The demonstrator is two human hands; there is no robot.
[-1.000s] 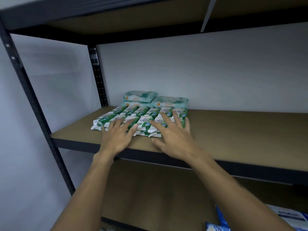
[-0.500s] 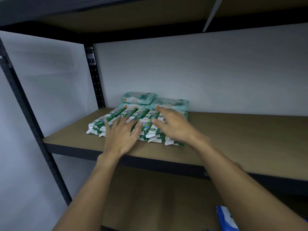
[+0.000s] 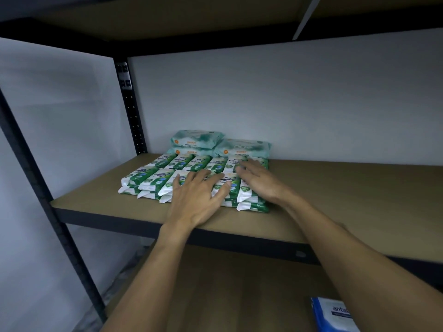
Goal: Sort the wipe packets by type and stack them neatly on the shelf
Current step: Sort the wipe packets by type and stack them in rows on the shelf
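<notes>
Several slim green-and-white wipe packets (image 3: pixel 153 177) lie in two rows, stacked in layers, on the brown shelf board (image 3: pixel 347 200). Behind them, against the wall, sit pale teal wipe packs (image 3: pixel 242 148), two piled on the left and one on the right. My left hand (image 3: pixel 199 200) rests flat on the front row with fingers spread. My right hand (image 3: pixel 259 182) lies palm down on the right end of the rows, fingers spread toward the back row. Neither hand grips a packet.
A black perforated upright (image 3: pixel 130 109) stands at the back left and a black front post (image 3: pixel 48 200) runs down the left. Another board is overhead. On the lower shelf at the bottom right lies a blue-and-white wipe pack (image 3: pixel 335 315).
My left hand slid right over the front row. My right hand moved toward the back and right end of the packets. The view shifted a little closer and downward.
</notes>
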